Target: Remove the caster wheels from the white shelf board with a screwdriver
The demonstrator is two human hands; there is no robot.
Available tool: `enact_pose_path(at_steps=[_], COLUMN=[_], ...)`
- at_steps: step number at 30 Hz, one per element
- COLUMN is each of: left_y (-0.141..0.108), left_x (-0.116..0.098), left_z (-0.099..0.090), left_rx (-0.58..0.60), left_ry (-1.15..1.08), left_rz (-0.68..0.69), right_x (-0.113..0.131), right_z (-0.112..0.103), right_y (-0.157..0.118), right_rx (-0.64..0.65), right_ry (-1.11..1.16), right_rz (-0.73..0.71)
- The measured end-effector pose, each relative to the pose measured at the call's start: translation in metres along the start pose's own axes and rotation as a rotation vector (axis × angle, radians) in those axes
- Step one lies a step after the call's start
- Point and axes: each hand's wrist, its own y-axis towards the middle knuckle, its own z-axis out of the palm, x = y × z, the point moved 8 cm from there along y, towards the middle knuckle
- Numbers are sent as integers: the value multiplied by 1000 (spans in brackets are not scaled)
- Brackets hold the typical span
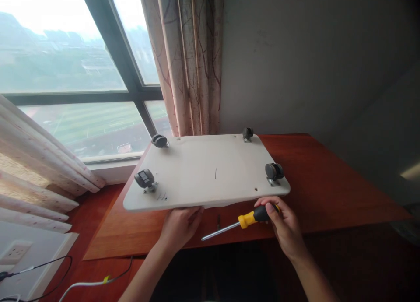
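Note:
A white board with rounded corners lies flat, its four corners bearing black swivel casters, such as the near left caster and the near right caster. My left hand is closed at the board's near edge, its fingertips partly hidden beneath it. In my right hand is a screwdriver with a yellow and black handle, its metal shaft pointing left. The right fingers also reach the board's near right edge. A small dark item shows on the table below the edge, too small to name.
The board is on a reddish-brown wooden table. Behind it stand a grey wall and a patterned curtain; a window is at left. Cables lie at the lower left near a wall socket.

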Motion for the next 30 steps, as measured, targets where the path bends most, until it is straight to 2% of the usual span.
enact_pose_path(at_steps=[5,9,13,16,20,22,26,30], left_y=[18,34,42,33,9,-1,-6,0], left_x=[2,6,6,-8,-48,-62,-68,-66], left_z=[-4,-7,-7,-3,8,17,36,44], left_rx=[7,7,40,114,187,210,198,169], left_ry=[3,-29,-67,-43,10,68,181,211], left_rz=[22,55,59,89,267,316,347,337], right_x=[2,-9,-18,-16,-6,-3,-3,-6], right_z=[5,10,6,-3,-20,-28,-40,-46], right_y=[17,28,33,30,23,19,12,8], right_rx=[15,21,-8,-28,-85,-117,-182,-209], right_ry=[35,72,139,186,253,265,279,285], right_rz=[27,56,58,59,59,63,65,73])
